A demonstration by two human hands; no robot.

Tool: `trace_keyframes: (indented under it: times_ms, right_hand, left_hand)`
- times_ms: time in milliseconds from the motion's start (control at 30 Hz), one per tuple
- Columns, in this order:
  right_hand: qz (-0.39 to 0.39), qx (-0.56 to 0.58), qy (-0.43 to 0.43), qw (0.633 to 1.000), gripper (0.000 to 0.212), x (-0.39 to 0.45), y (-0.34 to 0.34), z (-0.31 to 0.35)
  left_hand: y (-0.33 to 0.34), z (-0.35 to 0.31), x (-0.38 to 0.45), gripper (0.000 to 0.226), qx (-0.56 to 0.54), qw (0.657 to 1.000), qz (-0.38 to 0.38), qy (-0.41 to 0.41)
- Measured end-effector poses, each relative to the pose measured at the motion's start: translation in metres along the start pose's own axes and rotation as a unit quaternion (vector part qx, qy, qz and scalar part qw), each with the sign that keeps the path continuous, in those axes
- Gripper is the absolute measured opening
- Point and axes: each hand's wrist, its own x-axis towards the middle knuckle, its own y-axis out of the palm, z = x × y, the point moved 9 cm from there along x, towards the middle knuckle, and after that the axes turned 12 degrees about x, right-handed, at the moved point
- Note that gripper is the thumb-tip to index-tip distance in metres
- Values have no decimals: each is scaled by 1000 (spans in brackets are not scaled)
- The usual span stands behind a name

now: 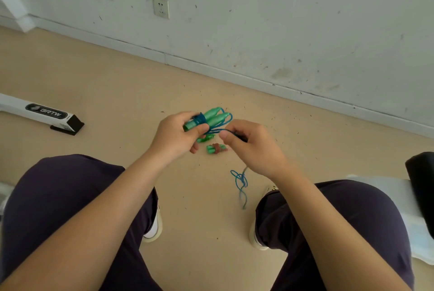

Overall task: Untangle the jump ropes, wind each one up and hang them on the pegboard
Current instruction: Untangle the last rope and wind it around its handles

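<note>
Seen from above, a seated person in dark trousers holds a jump rope over a beige floor. The left hand (176, 135) curls its fingers around two green plastic handles (211, 118), bound together by turns of thin blue cord (201, 119). The right hand (250, 144) pinches the same cord between thumb and fingers, and its loose, tangled end (240, 180) dangles between the knees. A second bundle with green handles (216, 149) lies on the floor just below the hands, near a scuffed white wall (281, 20).
</note>
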Motion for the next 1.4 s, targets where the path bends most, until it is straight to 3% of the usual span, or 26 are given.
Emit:
trace_keyframes:
  times_ms: [100,200,267,433,600,700,833,933,1000,1133,1233,1400]
  right_hand:
    - [-28,-25,-32,999,20,0,-17,10]
    - [-58,-25,-34,997,16,2,-24,4]
    - [-74,-12,-6,997,14,4,-26,-7]
    - [-93,29,65,993,16,5,-20,-25]
    - [-108,40,69,991,15,7,-21,-24]
    - [-120,61,71,988,4,5,-21,-24]
    - [-114,88,88,986,18,3,-22,-24]
    - [-98,89,125,983,34,2,-23,-27]
    - [-83,150,132,976,33,0,-22,-26]
    - [-26,246,149,957,28,-1,-9,-28]
    - [31,290,139,946,21,-1,3,-30]
    - [26,182,123,975,18,-3,10,-33]
  left_hand:
    - [25,3,-6,31,42,991,128,-3]
    - [51,-15,-27,25,42,959,276,46]
    - [53,-27,-34,23,25,947,311,76]
    - [48,-34,-33,24,1,952,291,90]
    - [49,-31,-31,25,-22,964,256,67]
    - [46,-29,-29,18,-26,972,226,54]
    - [43,-31,-29,21,-17,976,208,60]
    - [38,-34,-26,18,-34,980,187,66]
    - [35,-32,-25,19,-47,983,166,56]
    - [29,-31,-23,47,-104,983,141,50]
    - [24,-31,-20,32,-173,976,125,33]
    - [17,-21,-12,26,-268,959,93,-25]
